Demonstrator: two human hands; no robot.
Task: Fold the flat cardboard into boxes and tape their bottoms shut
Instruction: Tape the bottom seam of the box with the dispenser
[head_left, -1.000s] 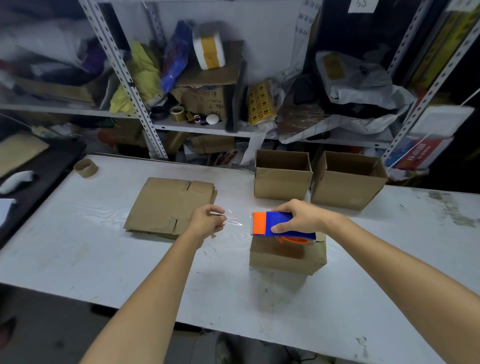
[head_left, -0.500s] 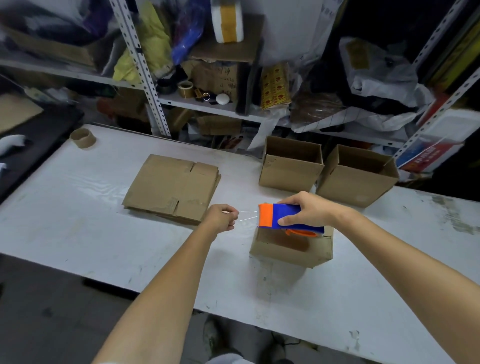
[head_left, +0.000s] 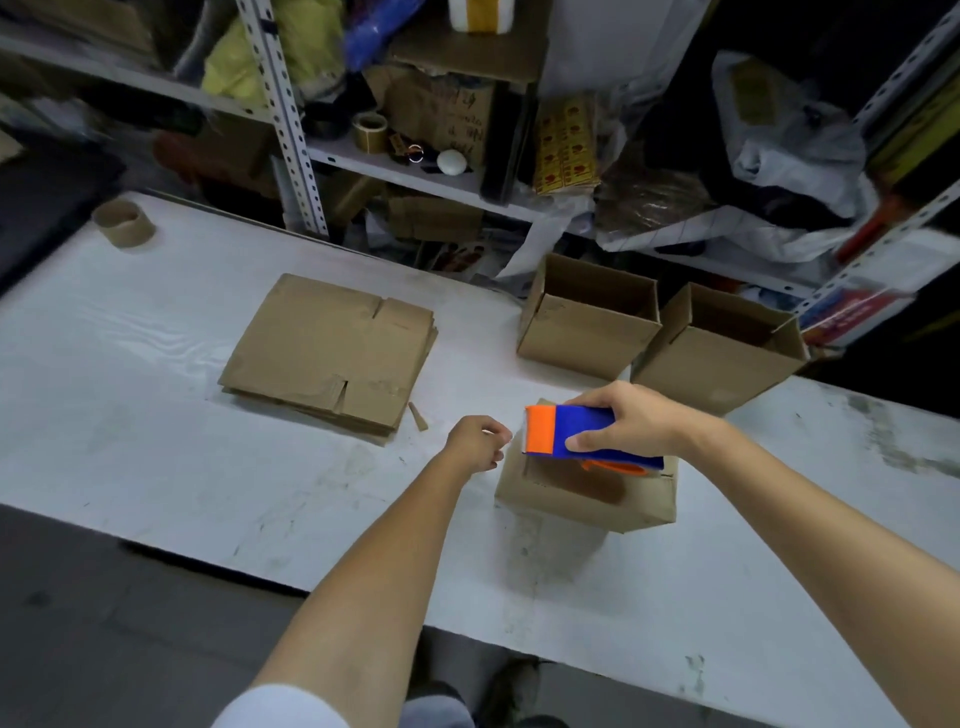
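Note:
A small cardboard box (head_left: 582, 493) stands on the white table (head_left: 156, 441), bottom flaps up. My right hand (head_left: 631, 421) grips a blue and orange tape dispenser (head_left: 566, 434) just above the box's top. My left hand (head_left: 475, 441) sits at the box's left edge with its fingers curled, pinching the end of the clear tape close to the dispenser's mouth. The tape itself is barely visible. A stack of flat cardboard (head_left: 332, 358) lies on the table to the left.
Two folded open boxes (head_left: 587, 322) (head_left: 717, 353) stand at the table's back edge. An empty tape core (head_left: 124, 223) sits at the far left corner. A cardboard scrap (head_left: 418, 415) lies beside the stack. Cluttered metal shelves (head_left: 291, 130) rise behind the table.
My left hand has moved right, toward the dispenser, so the stretch of tape between them has shortened. The right hand and dispenser stay over the box. The camera tilted down.

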